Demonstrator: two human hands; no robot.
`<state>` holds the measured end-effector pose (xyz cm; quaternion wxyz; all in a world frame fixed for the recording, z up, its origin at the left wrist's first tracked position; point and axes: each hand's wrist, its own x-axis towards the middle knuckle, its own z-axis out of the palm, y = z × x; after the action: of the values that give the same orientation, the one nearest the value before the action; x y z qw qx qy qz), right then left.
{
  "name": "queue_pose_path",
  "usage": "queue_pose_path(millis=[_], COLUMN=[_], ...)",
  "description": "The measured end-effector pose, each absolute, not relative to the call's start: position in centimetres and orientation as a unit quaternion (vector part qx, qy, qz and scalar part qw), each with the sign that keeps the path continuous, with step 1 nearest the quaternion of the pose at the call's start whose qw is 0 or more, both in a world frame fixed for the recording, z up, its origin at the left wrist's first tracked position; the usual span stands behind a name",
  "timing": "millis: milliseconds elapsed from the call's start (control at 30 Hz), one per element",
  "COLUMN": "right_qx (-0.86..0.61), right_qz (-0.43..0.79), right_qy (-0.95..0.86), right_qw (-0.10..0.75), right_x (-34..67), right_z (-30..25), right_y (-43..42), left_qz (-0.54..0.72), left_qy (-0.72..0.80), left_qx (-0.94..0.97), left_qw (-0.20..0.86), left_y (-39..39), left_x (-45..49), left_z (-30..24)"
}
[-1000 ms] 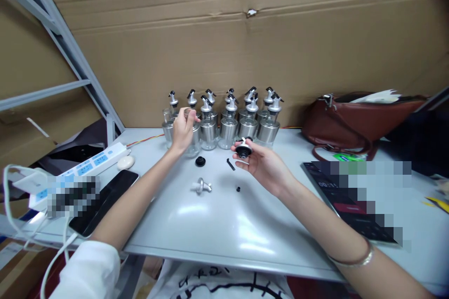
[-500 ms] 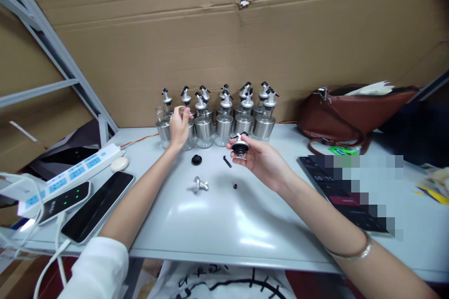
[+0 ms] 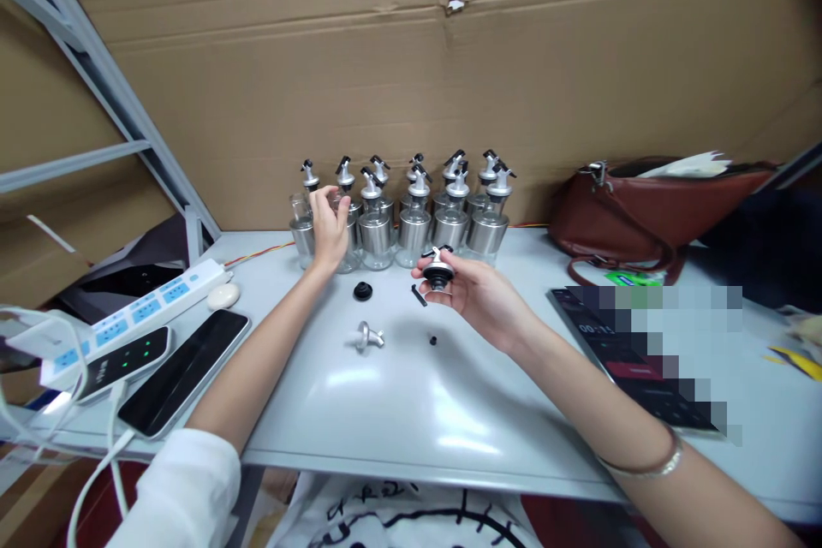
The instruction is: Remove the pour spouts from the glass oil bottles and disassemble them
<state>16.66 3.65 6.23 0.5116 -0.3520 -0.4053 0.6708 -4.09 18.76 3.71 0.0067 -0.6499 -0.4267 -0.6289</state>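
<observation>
"Bright in here?"
"Quite. White glare streaks the tabletop point(image 3: 308, 411), so the light seems to fall from above."
"Shadows?"
"Soft, below the right hand point(image 3: 480, 295)."
"And the edges?"
"The metal rack point(image 3: 96, 73) looks stretched, the top right corner dark; blocky squares mask the tablet point(image 3: 581, 327)."

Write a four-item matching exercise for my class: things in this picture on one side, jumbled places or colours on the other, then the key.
1. pourer top
2. handbag
3. power strip
4. loose spout

A. reddish brown
B. silvery, lying on the table
C. between the fingers of the right hand
D. white with blue sockets

Pairs: 1-C, 2-A, 3-D, 4-B
</observation>
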Motion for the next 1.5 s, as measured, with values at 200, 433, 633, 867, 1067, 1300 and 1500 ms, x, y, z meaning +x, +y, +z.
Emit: queue_pose_path(millis=[200, 433, 633, 867, 1067, 1300, 1500], right_qx=[-0.359, -0.372, -0.409, -0.354, -0.352, -0.368, -0.384], right_qz=[0.664, 0.659, 0.630, 0.685, 0.625, 0.568, 0.540], right_qy=[-0.405, -0.405, -0.416, -0.481, -0.592, -0.643, -0.651], right_qw=[0.516, 0.514, 0.513, 0.418, 0.369, 0.358, 0.371], right_x=[16.7, 16.7, 16.4, 15.4, 14.4, 14.1, 13.9], right_z=[6.2, 6.1, 6.1, 5.6, 5.2, 5.2, 4.5], right_y=[3.8, 3.8, 3.7, 2.8, 2.0, 1.5, 1.4], left_qz=[-0.607, -0.621, -0.592, -0.350, -0.323, -0.330, -0.330], left_qy=[-0.414, -0.433, -0.405, -0.330, -0.286, -0.245, -0.229], left_qx=[-0.678, -0.652, -0.697, -0.875, -0.895, -0.893, -0.882], left_qw=[0.017, 0.033, -0.016, 0.053, 0.109, 0.186, 0.248], left_y=[18.7, 18.2, 11.2, 4.3, 4.8, 4.9, 4.9], left_x=[-4.6, -4.2, -3.3, -3.0, -3.4, -3.7, -3.5], left_z=[3.4, 3.7, 4.3, 3.2, 2.9, 3.2, 3.3])
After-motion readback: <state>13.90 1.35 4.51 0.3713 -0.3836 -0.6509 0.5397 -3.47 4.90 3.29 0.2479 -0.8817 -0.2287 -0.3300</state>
